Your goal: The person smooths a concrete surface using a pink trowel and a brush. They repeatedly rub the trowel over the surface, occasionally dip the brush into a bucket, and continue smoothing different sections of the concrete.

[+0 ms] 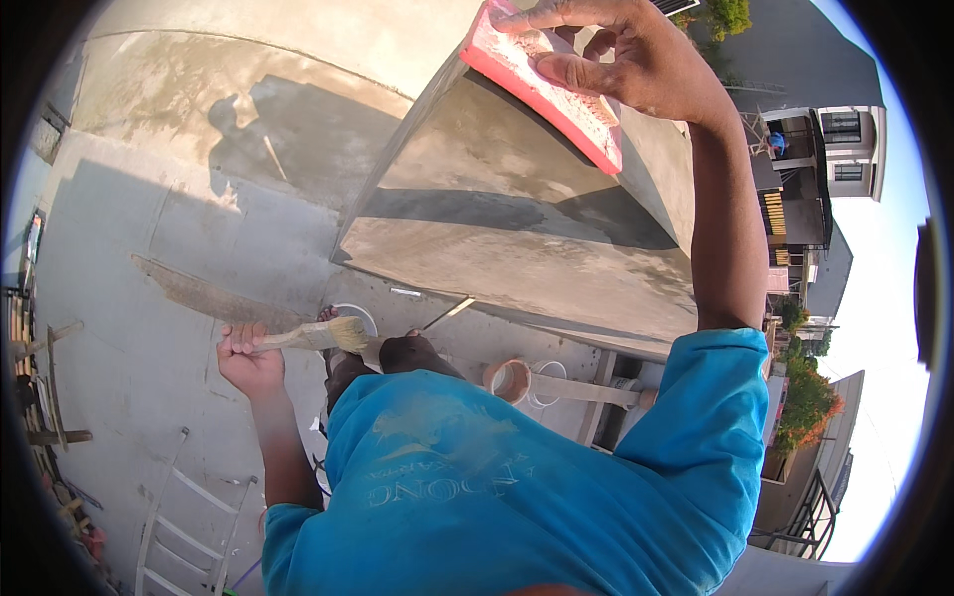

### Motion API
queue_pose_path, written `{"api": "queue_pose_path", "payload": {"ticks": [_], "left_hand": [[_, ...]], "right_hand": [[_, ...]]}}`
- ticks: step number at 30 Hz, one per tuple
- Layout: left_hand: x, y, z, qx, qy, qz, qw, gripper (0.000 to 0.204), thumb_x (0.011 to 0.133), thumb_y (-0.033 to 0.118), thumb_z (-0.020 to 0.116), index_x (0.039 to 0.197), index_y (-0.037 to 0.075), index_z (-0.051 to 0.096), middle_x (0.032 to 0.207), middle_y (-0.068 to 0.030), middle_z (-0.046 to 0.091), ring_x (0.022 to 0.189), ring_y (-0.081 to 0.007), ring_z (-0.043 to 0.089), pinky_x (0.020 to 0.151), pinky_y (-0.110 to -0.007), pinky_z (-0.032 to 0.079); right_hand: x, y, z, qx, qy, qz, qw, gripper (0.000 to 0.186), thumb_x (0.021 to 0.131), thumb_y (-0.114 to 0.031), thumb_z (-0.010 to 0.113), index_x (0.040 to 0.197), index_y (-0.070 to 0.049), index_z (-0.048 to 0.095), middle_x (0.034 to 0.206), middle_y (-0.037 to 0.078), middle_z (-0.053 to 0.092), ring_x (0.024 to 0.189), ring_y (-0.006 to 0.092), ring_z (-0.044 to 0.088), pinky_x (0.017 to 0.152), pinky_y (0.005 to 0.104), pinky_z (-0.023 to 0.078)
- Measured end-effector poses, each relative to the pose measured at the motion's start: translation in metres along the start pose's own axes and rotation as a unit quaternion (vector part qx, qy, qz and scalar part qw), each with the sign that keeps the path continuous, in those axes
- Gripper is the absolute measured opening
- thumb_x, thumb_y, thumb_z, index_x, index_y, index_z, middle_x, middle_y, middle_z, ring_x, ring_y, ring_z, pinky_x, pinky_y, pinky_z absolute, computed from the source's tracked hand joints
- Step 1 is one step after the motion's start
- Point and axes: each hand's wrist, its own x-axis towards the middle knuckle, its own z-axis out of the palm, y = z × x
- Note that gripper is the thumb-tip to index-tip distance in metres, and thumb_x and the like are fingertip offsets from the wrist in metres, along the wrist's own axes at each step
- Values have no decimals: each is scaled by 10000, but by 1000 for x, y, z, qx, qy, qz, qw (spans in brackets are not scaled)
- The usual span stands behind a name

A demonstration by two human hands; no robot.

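Raised high at the upper right, my right hand (pixel 636 70) is closed on a red plastering float (pixel 593 129). Its back is crusted with pale, dried material, and my fingers partly hide the grip. The float lies along the top of a grey plastered column (pixel 497 233); whether it presses on the surface I cannot tell. Lower down on the left, my left hand (pixel 250 363) is wrapped round the handle of a wide brush (pixel 343 335). The pale bristles point right, above my feet and apart from the column.
A brownish bucket (pixel 508 380) stands right of my feet, beside a plank (pixel 586 392). Behind the brush is a white bucket (pixel 360 318). A wooden stick (pixel 449 313) leans near the column's base. A metal ladder (pixel 189 531) and timber pieces (pixel 50 397) are at the left.
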Motion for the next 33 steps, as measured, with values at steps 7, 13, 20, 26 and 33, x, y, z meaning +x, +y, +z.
{"api": "queue_pose_path", "payload": {"ticks": [7, 13, 20, 26, 33], "left_hand": [[-3, -2, 24, 29, 22, -2, 999, 133, 825, 28, 434, 925, 89, 496, 628, 9, 403, 532, -132, 392, 576, -321, 390], [-1, 2, 29, 68, 15, 8, 998, 125, 833, 32, 435, 910, 98, 509, 609, 23, 404, 521, -133, 391, 582, -323, 400], [21, -13, 60, 64, -44, -64, 995, 115, 851, 44, 441, 863, 101, 541, 583, 26, 399, 512, -133, 396, 582, -320, 403], [10, -27, 104, -81, -37, -169, 982, 139, 855, 7, 395, 904, 72, 508, 584, 22, 350, 512, -136, 364, 573, -313, 394], [-10, -47, 118, -114, -11, -243, 963, 136, 862, -9, 368, 872, 95, 456, 589, 24, 325, 507, -134, 349, 567, -313, 389]], "right_hand": [[-53, 10, -4, -35, -61, 70, 995, 253, 868, -142, 772, 1119, -172, 771, 1015, 28, 699, 842, 185, 647, 710, 327, 526], [-198, -21, -28, -34, 28, 262, 964, 367, 782, -55, 754, 1136, -151, 766, 990, 46, 674, 880, 194, 642, 718, 330, 516], [-255, -107, 94, 121, 243, 198, 942, 478, 659, -122, 841, 1130, -99, 763, 993, 81, 652, 812, 198, 624, 729, 329, 515], [-175, -135, 246, 493, 392, 52, 775, 490, 792, -21, 811, 1255, -38, 651, 1162, 117, 635, 1031, 222, 621, 893, 365, 526], [-120, -153, 233, 390, 401, -13, 829, 439, 784, -90, 857, 1185, -41, 685, 1112, 127, 646, 1026, 237, 616, 873, 379, 504]]}}
